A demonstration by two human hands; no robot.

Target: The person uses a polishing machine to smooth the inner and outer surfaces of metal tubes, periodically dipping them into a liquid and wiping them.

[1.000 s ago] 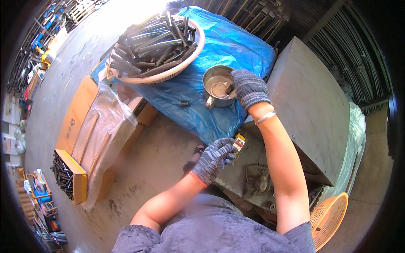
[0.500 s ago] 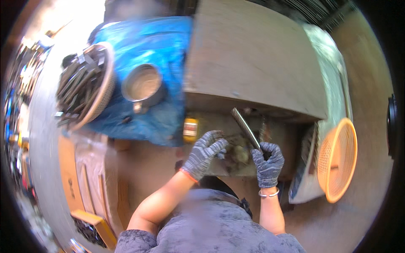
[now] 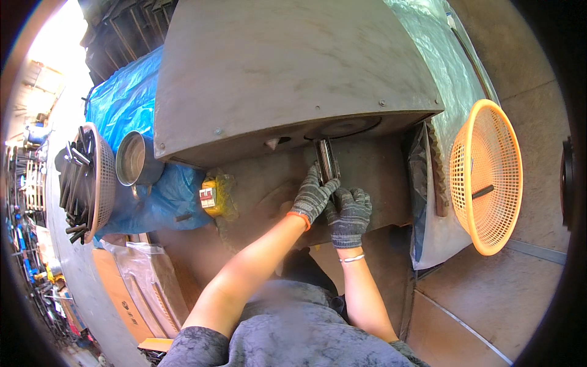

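A shiny metal bar (image 3: 326,158) slants away from me, its far end under the front edge of a large grey metal hood (image 3: 287,67). There it meets or comes close to the lower rim of a dark round wheel (image 3: 343,126); I cannot tell whether they touch. My left hand (image 3: 313,199), in a grey knit glove, is closed round the bar's middle. My right hand (image 3: 351,219), gloved alike, is closed at the near end, which its fingers mostly hide.
An orange plastic basket (image 3: 515,177) with a dark piece inside stands at the right. On the left are a basket of dark bars (image 3: 105,183), a metal pot (image 3: 136,160), blue sheeting (image 3: 125,92) and a yellow packet (image 3: 215,197). A flat cardboard box (image 3: 119,293) lies lower left.
The bar, held by my right hand alone before, has moved in under the hood. My left hand has come across and closed on it. The whole view has shifted.
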